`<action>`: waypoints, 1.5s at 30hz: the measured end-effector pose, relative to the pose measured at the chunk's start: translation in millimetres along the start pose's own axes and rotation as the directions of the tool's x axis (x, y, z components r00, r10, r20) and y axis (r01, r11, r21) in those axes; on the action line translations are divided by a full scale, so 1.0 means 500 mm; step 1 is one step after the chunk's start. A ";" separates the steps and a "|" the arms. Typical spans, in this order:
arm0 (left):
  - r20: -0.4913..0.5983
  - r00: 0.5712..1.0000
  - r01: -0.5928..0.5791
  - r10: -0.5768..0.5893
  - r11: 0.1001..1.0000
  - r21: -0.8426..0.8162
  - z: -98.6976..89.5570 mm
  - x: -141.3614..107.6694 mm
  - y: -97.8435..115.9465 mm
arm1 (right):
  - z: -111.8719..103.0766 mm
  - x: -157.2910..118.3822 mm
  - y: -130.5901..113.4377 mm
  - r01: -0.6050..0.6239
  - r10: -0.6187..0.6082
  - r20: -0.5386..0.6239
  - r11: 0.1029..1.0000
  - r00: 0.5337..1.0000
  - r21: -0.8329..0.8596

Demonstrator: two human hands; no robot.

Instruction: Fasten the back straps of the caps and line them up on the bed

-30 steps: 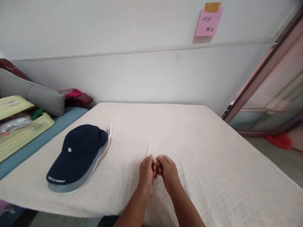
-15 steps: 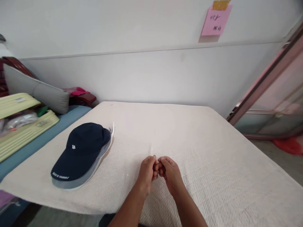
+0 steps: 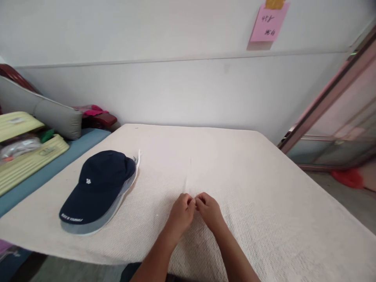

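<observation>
Left hand point(image 3: 182, 211) and right hand point(image 3: 209, 209) curled closed over the bench point(image 3: 264, 172), fingertips almost meeting.
They sit toward its front edge; whether they grip anything, I cannot tell. A navy baseball cap point(image 3: 101, 188) lies near the left edge, brim toward the front-left corner.

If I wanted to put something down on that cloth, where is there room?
Bare cloth spreads from the right hand to the right edge. A narrower patch lies between the navy cap and the left hand; more lies between the hands and the white wall. Crowded: beyond the left edge, with a yellow container and gray cushion.
</observation>
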State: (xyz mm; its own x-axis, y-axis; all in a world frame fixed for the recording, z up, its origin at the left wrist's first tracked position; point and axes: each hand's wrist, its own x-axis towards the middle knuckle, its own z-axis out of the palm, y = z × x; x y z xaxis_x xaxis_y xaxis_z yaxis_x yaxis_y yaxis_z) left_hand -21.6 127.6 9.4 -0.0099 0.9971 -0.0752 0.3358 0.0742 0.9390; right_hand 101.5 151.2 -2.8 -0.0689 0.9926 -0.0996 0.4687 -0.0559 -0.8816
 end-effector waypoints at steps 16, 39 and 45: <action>-0.052 0.998 -0.032 0.030 0.999 -0.034 -0.068 -0.007 -0.014 | -0.013 -0.015 -0.035 -0.028 0.012 0.100 0.987 0.995 0.159; 0.095 0.994 0.100 -0.047 0.718 -0.689 -0.073 -0.085 0.096 | -0.095 -0.073 -0.101 -0.055 -0.058 0.106 0.564 0.993 0.824; 0.129 0.990 0.119 -0.055 0.811 -0.573 -0.079 -0.091 0.105 | -0.133 -0.084 -0.099 -0.025 -0.066 0.085 0.627 0.994 0.778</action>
State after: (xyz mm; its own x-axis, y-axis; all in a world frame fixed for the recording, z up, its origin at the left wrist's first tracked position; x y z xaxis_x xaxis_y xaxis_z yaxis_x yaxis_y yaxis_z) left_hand -40.9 86.6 75.3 0.0936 0.9812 -0.1690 -0.2681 0.1883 0.9448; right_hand 139.9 119.5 75.6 -0.1744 0.9814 -0.0799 -0.3897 -0.1433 -0.9097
